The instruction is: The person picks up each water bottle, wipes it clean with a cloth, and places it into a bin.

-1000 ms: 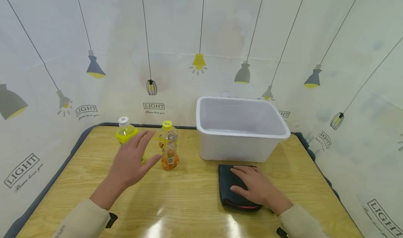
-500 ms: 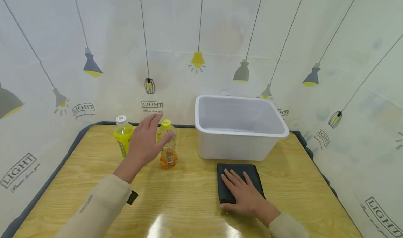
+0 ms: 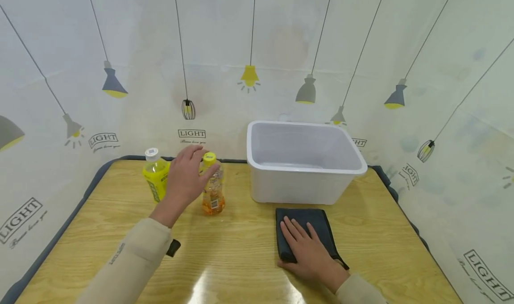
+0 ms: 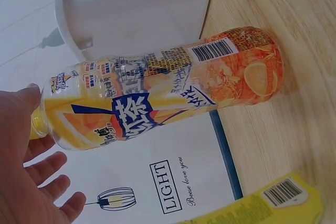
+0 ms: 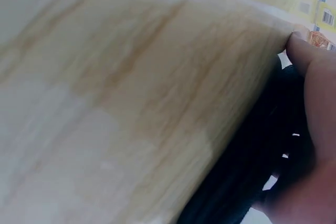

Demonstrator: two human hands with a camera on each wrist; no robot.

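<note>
My left hand (image 3: 182, 179) reaches up to the yellow-capped bottle of orange-red tea (image 3: 214, 196), its thumb and fingers spread on either side of the neck. In the left wrist view the thumb lies at the shoulder of this tea bottle (image 4: 157, 87), and the other fingers stay loose below the cap. The bottle stands upright on the table. Flat on top of a dark folded case (image 3: 317, 221) rests my right hand (image 3: 307, 255), fingers spread, thumb at the near left corner. The right wrist view shows the case's dark edge (image 5: 239, 156) beneath that hand.
Left of the tea bottle stands a white-capped bottle with a yellow-green label (image 3: 154, 179), partly behind my left hand. A white plastic bin (image 3: 297, 187) sits at the back right of the wooden table (image 3: 233, 259). A lamp-printed curtain (image 3: 225, 36) surrounds the table.
My left hand has moved right, from the yellow-green bottle to the tea bottle's neck. My right hand has shifted toward me and now lies flatter on the dark case, its fingers more spread.
</note>
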